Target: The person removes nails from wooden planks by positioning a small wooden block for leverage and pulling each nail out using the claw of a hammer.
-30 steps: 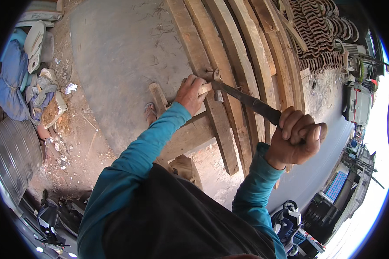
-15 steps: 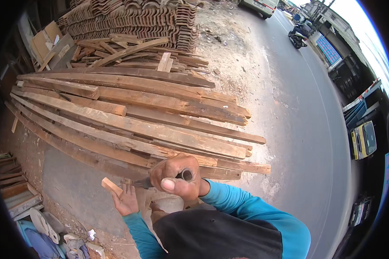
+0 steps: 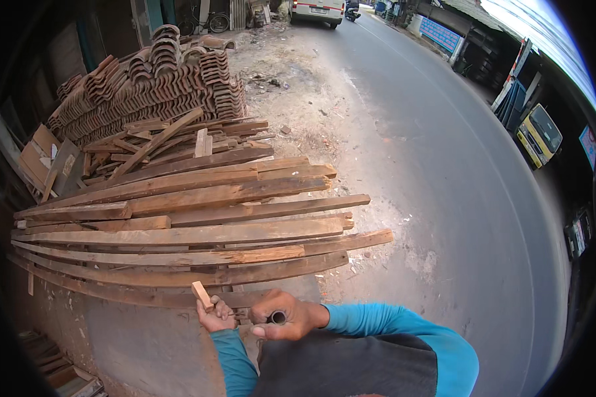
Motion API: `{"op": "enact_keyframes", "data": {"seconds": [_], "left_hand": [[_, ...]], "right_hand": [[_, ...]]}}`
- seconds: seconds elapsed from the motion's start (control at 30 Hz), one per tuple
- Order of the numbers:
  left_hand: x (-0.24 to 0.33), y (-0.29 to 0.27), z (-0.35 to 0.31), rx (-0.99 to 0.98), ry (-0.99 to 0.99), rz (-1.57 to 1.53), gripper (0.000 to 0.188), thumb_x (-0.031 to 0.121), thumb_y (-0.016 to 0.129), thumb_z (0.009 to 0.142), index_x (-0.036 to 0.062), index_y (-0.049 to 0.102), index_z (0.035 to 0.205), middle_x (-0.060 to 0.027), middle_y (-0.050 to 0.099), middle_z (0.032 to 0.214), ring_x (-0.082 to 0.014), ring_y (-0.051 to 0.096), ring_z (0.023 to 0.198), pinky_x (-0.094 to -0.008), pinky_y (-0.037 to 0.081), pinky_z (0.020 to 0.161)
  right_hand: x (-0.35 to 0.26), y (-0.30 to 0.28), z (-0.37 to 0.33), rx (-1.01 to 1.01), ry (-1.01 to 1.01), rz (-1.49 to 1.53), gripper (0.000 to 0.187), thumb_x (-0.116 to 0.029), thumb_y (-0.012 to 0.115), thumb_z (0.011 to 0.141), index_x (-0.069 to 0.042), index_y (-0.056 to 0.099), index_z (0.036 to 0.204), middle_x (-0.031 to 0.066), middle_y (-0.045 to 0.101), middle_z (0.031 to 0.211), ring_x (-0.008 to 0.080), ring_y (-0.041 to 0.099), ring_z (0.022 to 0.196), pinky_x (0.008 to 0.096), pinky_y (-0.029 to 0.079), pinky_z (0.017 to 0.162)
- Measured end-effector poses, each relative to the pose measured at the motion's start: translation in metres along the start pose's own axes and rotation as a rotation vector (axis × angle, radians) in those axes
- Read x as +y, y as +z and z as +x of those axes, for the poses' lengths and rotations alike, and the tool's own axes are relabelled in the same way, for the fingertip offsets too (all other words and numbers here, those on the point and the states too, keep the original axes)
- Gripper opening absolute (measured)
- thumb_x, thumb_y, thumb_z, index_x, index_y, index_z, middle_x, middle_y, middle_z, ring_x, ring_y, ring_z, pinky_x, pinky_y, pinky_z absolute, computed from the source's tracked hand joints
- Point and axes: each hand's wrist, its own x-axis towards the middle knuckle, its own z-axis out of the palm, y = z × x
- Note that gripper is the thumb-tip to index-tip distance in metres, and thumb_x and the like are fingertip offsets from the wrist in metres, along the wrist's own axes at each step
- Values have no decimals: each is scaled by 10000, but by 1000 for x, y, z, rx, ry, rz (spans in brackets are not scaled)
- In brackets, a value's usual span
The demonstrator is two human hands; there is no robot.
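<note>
My left hand point(image 3: 217, 318) is closed around a short wood block point(image 3: 202, 295), whose pale cut end points up and away from me. Just to its right, my right hand point(image 3: 297, 313) is wrapped in a fist round a tool with a hollow round handle end point(image 3: 278, 317). The rest of that tool is mostly hidden by the fist, so its kind does not show. Both hands are close to my body, near the closest long timber beam point(image 3: 132, 292) of a spread of old beams.
Beyond the beams lie a heap of shorter wood scraps point(image 3: 172, 149) and stacked clay roof tiles point(image 3: 146, 99). On the right runs a paved road point(image 3: 437, 178), with a white van point(image 3: 318, 10) far off and a yellow truck point(image 3: 538, 135) across it. More wood pieces point(image 3: 59, 370) lie at lower left.
My view has tilted up and turned, so more of the road and tiles shows. My left fingers, spread before, have curled round the wood block. The motorcycle has gone farther away.
</note>
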Motion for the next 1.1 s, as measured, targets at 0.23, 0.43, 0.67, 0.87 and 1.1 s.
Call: {"op": "enact_keyframes", "data": {"seconds": [0.23, 0.43, 0.67, 0.87, 1.1], "left_hand": [[141, -164, -69, 280, 261, 339, 449, 486, 568, 971, 85, 571, 1172, -55, 596, 844, -100, 475, 542, -258, 341, 375], [225, -396, -73, 753, 525, 1093, 768, 500, 587, 950, 2, 378, 1497, -205, 566, 1352, -310, 644, 926, -402, 536, 756], [410, -357, 86, 679, 1123, 1359, 630, 543, 486, 1019, -23, 499, 1295, -240, 579, 1235, -369, 581, 1142, -467, 460, 967], [338, -322, 95, 547, 1026, 1316, 550, 473, 560, 1010, -16, 492, 1252, -158, 595, 1119, -229, 603, 942, -370, 518, 839], [82, -176, 23, 185, 616, 1116, 470, 411, 580, 1008, 1, 508, 1227, -106, 633, 974, -160, 614, 796, -306, 528, 707]], "right_hand": [[29, 150, -5, -96, 259, -143, 394, -170, 610, 991, -44, 397, 684, 59, 322, 590, 152, 304, 540, 354, 277, 519], [84, 227, -38, 11, 406, -198, 405, -281, 581, 1010, -14, 444, 738, 104, 309, 590, 186, 300, 544, 369, 317, 535], [204, 248, -61, 64, 357, -312, 353, -141, 632, 960, -35, 429, 692, 56, 315, 583, 143, 299, 541, 343, 293, 499], [218, 188, -65, 273, 408, -330, 348, -147, 614, 964, -66, 465, 661, 2, 403, 546, 88, 352, 522, 298, 296, 493], [82, 42, -19, 362, 271, -118, 291, -197, 606, 965, -65, 501, 727, -10, 487, 624, 63, 414, 563, 271, 320, 499]]}}
